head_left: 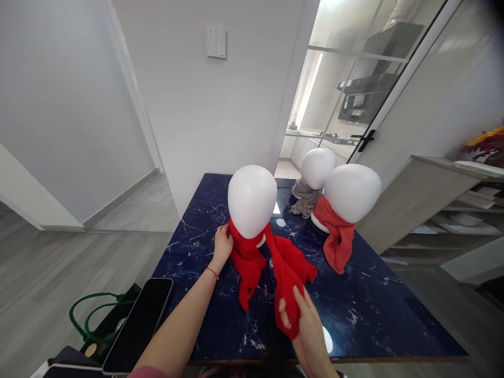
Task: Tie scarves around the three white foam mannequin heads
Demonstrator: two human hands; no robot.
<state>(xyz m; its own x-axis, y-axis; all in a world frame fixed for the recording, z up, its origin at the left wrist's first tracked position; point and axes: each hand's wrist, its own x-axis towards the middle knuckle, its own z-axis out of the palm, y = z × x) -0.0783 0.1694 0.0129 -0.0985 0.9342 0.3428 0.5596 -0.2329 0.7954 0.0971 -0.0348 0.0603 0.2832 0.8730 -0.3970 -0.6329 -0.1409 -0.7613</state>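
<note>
A white mannequin head [252, 199] stands on the dark blue marbled table [236, 341], a bright red scarf [250, 262] draped about its neck. At the left side of the neck is my left hand [223, 244], its fingers curled against the scarf there and partly hidden behind it. My right hand [301, 320] grips the scarf's long loose part near the table's front, thumb on one side and fingers on the other. A shorter scarf end hangs down the front onto the tabletop.
To the right are two more white heads: one with a coral scarf [336, 231], one behind with a grey scarf [307, 197]. A phone [139, 323] and a green bag [104, 320] are at lower left. Shelves [444, 220] stand right, beside a glass door [334, 79].
</note>
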